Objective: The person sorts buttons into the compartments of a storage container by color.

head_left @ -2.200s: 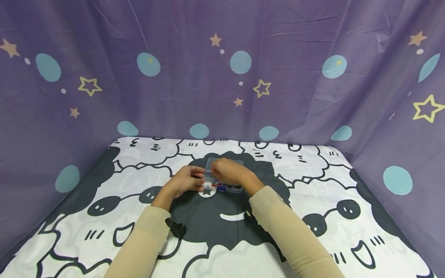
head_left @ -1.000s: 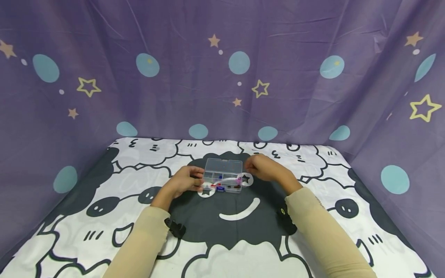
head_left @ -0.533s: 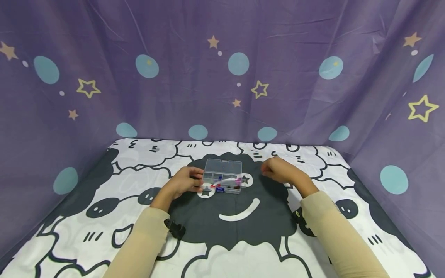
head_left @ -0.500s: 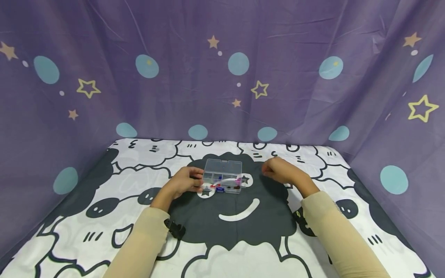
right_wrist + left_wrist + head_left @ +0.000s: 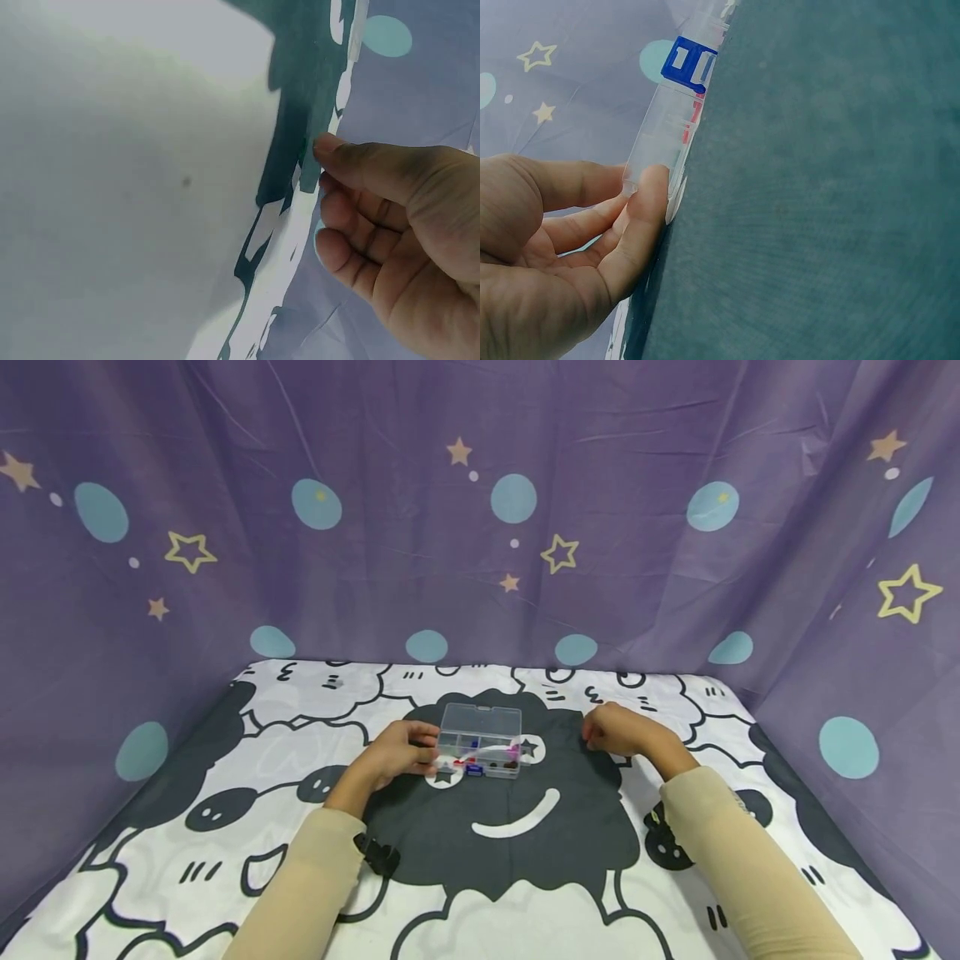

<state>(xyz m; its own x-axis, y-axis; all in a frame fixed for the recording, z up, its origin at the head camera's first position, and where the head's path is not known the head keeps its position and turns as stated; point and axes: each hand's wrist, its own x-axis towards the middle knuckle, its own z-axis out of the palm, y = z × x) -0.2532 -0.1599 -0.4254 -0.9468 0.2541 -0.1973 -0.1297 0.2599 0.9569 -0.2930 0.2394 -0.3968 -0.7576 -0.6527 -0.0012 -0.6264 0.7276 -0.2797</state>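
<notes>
A clear plastic compartment box [image 5: 501, 772] sits on the printed cloth, its see-through lid [image 5: 480, 719] swung back. Red, blue, pink and dark small pieces show in its compartments. A blue latch [image 5: 690, 64] marks its front side. My left hand [image 5: 397, 750] holds the box's left end between thumb and fingers. Off to the right of the box, my right hand [image 5: 621, 732] is low over the cloth, fingers curled and thumb near the index finger. In the right wrist view a tiny dark green spot shows by the thumb tip; I cannot tell whether the fingers pinch it.
A black-and-white sheep-print cloth [image 5: 510, 877] covers the table. Behind it and along both sides hangs a purple curtain [image 5: 420, 560] with stars and blue ovals. Dark wrist cameras are strapped at both sleeves.
My right hand has left the box's inside and moved right, then slightly down toward the cloth, uncovering the compartments. My left hand has stayed at the box's left end.
</notes>
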